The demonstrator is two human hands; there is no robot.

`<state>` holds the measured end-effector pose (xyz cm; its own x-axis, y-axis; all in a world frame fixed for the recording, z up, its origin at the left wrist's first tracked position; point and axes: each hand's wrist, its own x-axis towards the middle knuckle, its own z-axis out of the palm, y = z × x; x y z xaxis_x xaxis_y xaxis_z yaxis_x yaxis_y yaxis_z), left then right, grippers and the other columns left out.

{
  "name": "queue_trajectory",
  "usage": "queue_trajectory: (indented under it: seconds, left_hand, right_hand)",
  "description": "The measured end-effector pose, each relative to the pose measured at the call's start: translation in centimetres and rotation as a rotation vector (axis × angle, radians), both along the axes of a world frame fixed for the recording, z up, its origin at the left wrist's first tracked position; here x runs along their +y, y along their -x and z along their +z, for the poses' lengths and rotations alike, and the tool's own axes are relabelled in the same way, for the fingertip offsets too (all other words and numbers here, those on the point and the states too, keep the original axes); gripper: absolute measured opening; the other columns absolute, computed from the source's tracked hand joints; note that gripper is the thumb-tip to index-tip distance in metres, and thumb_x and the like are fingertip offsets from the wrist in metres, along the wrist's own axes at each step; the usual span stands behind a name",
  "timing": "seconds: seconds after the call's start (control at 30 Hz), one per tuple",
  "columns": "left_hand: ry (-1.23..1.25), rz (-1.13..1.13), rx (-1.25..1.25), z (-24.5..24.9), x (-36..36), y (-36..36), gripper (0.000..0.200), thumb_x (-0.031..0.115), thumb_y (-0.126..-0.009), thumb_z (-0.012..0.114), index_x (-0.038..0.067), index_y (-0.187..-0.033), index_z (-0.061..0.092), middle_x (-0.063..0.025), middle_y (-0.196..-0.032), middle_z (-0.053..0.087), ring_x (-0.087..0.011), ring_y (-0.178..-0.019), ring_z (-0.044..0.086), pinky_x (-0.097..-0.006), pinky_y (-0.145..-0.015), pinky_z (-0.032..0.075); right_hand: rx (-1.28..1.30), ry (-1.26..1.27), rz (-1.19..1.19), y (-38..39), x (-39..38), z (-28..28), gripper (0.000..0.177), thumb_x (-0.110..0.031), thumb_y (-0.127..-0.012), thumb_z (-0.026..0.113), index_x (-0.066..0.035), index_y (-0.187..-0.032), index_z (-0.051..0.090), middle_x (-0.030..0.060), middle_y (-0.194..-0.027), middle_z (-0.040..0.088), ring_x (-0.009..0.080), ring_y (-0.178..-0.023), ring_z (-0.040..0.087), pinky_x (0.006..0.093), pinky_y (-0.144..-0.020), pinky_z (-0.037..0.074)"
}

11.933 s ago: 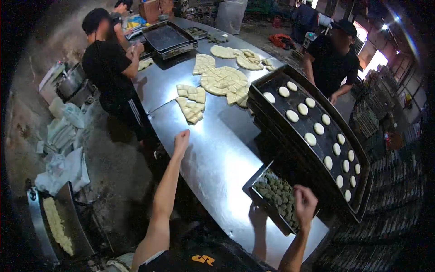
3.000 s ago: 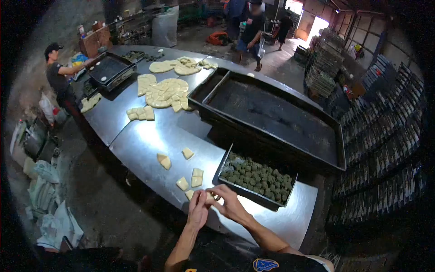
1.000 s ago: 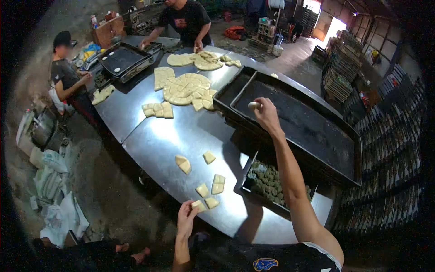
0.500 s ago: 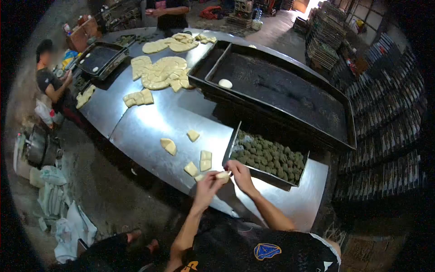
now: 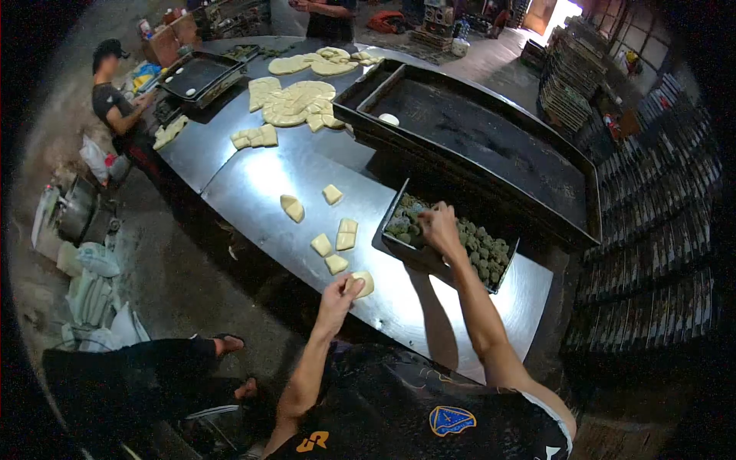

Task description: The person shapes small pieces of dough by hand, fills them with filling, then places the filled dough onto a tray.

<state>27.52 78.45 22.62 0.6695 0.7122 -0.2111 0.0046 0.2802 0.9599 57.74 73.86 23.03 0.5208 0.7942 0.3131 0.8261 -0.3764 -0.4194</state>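
My left hand pinches a flattened piece of dough between thumb and fingers, just above the table's near edge. Inside the dark metal tray of green-grey filling balls, my right hand reaches down with curled fingers closed around a ball, whose outline is partly hidden. Several cut dough pieces lie close to my left hand, among them a small one, a scored one and a rounded one.
The metal table carries a large scored dough sheet and a big black baking tray holding one white dough ball. A co-worker stands at the left; another is at the far end. Stacked trays line the right.
My right hand has left the dough and moved right into the filling tray. My left hand keeps the dough, which now looks flatter and wider. The view has shifted slightly.
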Motion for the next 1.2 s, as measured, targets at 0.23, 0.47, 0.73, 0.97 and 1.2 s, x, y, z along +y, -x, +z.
queue_trajectory:
  seconds: [0.23,0.47,0.73,0.97,1.2]
  left_hand:
    - [0.275,0.115,-0.246,0.4,1.6,-1.7,0.035,0.027,-0.092,0.065,-0.001,-0.113,0.061,-0.0023,-0.103,0.064,-0.0092,-0.093,0.058,-0.0241,-0.08,0.044]
    - [0.35,0.024,-0.147,1.1,5.5,-7.8,0.037,0.031,-0.092,0.063,0.001,-0.113,0.061,-0.0039,-0.102,0.065,-0.0096,-0.09,0.06,-0.0245,-0.077,0.045]
    - [0.405,0.03,-0.179,0.7,7.8,-13.3,0.039,0.025,-0.094,0.062,-0.008,-0.114,0.059,-0.01,-0.106,0.063,-0.0163,-0.098,0.06,-0.029,-0.089,0.048]
    - [0.43,0.042,-0.084,1.3,8.6,-14.6,0.04,0.026,-0.096,0.059,-0.008,-0.117,0.057,-0.0116,-0.108,0.062,-0.0164,-0.102,0.059,-0.03,-0.091,0.049]
    - [0.457,-0.163,-0.043,0.6,7.2,-18.4,0.041,0.028,-0.097,0.057,-0.007,-0.118,0.057,-0.0101,-0.109,0.061,-0.0164,-0.1,0.06,-0.0311,-0.09,0.051]
  right_hand:
    - [0.034,0.359,0.17,-9.6,5.6,-7.0,0.021,-0.019,-0.077,0.072,-0.008,-0.095,0.073,0.0185,-0.111,0.047,0.0392,-0.107,0.041,0.0473,-0.087,0.046]
    - [0.243,0.469,0.288,-10.3,4.7,-5.4,0.025,-0.028,-0.079,0.072,-0.009,-0.096,0.073,0.014,-0.096,0.063,0.0336,-0.105,0.05,0.049,-0.091,0.04]
    - [-0.011,0.392,0.295,-7.5,3.1,-3.3,0.029,-0.024,-0.075,0.076,-0.003,-0.095,0.071,0.0135,-0.104,0.055,0.0352,-0.101,0.047,0.0433,-0.088,0.043]
    - [0.897,0.19,0.128,-8.5,2.0,-0.3,0.028,-0.025,-0.083,0.073,-0.004,-0.1,0.07,0.0135,-0.103,0.066,0.0234,-0.099,0.059,0.0363,-0.091,0.043]
    - [0.419,-0.117,0.116,-2.7,0.6,3.1,0.019,-0.018,-0.08,0.073,-0.007,-0.095,0.07,0.0116,-0.107,0.053,0.0301,-0.102,0.047,0.0387,-0.088,0.041]
